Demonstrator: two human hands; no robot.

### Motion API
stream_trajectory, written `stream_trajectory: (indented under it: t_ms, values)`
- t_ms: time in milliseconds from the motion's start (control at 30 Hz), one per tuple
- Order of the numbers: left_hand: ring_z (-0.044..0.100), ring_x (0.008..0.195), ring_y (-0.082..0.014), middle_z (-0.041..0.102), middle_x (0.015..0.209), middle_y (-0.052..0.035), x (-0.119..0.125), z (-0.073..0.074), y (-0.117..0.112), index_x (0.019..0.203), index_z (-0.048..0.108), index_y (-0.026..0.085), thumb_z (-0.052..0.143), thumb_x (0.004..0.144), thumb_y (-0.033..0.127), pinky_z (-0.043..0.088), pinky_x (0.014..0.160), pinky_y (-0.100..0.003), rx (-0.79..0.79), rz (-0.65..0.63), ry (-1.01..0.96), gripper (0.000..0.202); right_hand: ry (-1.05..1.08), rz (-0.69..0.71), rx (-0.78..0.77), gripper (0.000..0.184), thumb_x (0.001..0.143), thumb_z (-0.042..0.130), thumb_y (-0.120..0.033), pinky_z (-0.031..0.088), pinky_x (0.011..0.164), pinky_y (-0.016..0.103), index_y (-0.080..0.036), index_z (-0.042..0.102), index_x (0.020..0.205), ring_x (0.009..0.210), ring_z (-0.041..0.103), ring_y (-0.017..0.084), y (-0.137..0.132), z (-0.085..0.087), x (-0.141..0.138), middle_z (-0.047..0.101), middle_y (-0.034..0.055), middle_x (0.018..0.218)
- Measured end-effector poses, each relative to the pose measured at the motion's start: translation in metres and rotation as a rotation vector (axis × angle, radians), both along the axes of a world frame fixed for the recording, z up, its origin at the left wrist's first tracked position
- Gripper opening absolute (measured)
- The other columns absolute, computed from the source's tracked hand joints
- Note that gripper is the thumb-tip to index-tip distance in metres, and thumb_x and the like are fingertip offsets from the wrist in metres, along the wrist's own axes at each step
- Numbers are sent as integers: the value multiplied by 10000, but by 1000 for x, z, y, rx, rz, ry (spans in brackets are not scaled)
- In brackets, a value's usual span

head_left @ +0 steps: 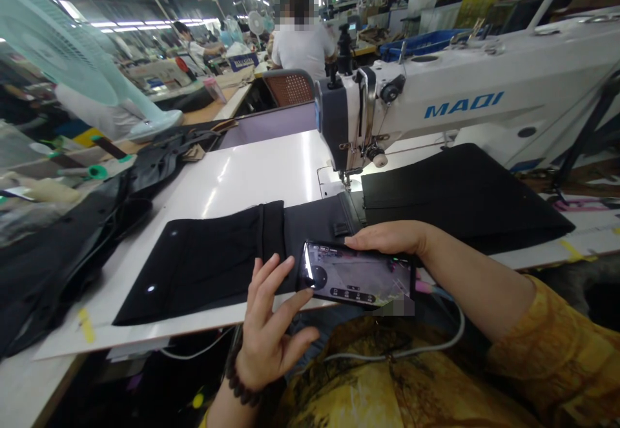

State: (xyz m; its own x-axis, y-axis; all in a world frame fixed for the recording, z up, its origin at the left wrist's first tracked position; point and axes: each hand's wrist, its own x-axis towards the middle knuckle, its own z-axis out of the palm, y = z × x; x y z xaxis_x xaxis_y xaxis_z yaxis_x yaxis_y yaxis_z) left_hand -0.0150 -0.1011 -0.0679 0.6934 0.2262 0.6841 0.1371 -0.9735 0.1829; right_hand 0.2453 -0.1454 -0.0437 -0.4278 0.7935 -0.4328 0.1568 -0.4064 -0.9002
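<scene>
While the right hand (394, 237) grips the black, rectangular, glass-fronted smartphone (361, 276) in front of the white metal sewing machine (421, 82), the left hand (268, 328), spread and empty, is at the smartphone's corner, where steady support should make touches accurate.

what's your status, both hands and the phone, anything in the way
Right hand gripping smartphone, screen lit. Left hand open, index finger at its lower left corner. Smartphone blocks part of black fabric from view.
</scene>
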Motion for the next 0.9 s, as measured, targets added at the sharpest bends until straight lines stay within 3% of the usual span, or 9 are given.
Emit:
stream_trajectory:
  t_ms: [633,900]
  values:
    - [342,1235,-341,386,1323,-141,1,0,-1,972,598,160,398,884,439,235,1005,-600,-9,-7,11,355,30,-51,-106,536,798,443,-604,492,597,238,-101,629,804,585,591,111,-3,2,-4,646,40,723]
    - [336,1238,-347,382,1322,-150,2,1,-2,964,608,148,407,880,429,237,1006,-596,-7,-23,22,355,25,-67,-97,554,806,421,-611,500,660,266,-101,637,844,634,607,129,-3,1,-4,656,57,795]
